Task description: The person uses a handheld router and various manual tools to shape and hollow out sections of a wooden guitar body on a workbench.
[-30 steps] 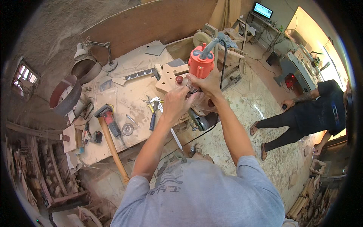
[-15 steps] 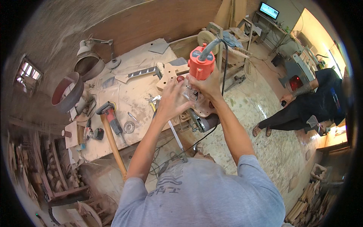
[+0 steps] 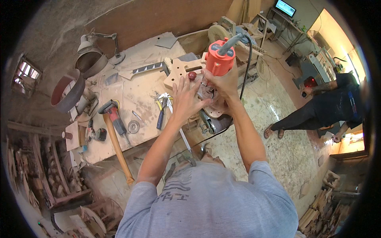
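Observation:
A red router (image 3: 220, 61) with a grey cord sleeve stands upright over a pale wooden guitar body (image 3: 171, 81) at the bench's right edge. My right hand (image 3: 227, 82) wraps round the router's lower housing. With fingers stretched out, my left hand (image 3: 185, 101) lies beside the router's clear base (image 3: 206, 91), its thumb toward the base. Just beyond its fingertips is the router's dark red round knob (image 3: 192, 75). Whether the left palm rests on wood or on the base is hidden. A guitar neck (image 3: 147, 68) with a dark, inlaid fretboard lies left of the body.
The dusty workbench (image 3: 135, 97) carries an angle grinder (image 3: 115, 119), a cordless drill (image 3: 95, 133), a desk lamp (image 3: 117, 58) and a caliper-like tool (image 3: 166, 97). A belt sander (image 3: 214, 123) sits below the guitar body. At right stands another person (image 3: 329, 103).
The router has shifted slightly to the right with my right hand on it. My left thumb has come nearer the clear base. The whole view has tilted a little.

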`<action>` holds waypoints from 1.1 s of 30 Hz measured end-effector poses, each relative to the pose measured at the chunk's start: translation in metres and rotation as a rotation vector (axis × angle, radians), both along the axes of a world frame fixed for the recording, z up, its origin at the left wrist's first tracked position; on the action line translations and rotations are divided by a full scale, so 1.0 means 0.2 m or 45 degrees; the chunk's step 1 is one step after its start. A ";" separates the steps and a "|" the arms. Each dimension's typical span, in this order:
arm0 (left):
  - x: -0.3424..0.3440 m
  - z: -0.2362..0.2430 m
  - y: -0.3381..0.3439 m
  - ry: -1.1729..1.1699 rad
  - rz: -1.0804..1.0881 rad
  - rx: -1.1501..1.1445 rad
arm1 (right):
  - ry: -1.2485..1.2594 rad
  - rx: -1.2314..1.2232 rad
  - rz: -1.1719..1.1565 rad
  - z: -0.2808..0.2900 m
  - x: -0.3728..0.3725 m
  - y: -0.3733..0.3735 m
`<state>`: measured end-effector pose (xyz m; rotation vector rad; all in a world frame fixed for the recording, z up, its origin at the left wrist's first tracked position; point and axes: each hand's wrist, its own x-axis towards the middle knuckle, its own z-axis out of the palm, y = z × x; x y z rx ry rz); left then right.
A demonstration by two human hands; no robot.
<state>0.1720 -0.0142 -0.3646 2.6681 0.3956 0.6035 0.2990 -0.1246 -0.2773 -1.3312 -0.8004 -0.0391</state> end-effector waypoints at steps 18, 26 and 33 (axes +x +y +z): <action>0.01 0.04 -0.03 0.051 0.045 0.003 | 0.003 -0.049 -0.017 0.00 0.01 -0.01; 0.03 0.04 -0.02 -0.013 0.046 -0.030 | -0.023 -0.044 -0.037 0.08 -0.01 0.01; 0.00 0.05 -0.05 -0.022 0.029 -0.100 | -0.050 -0.083 -0.087 0.03 0.00 -0.01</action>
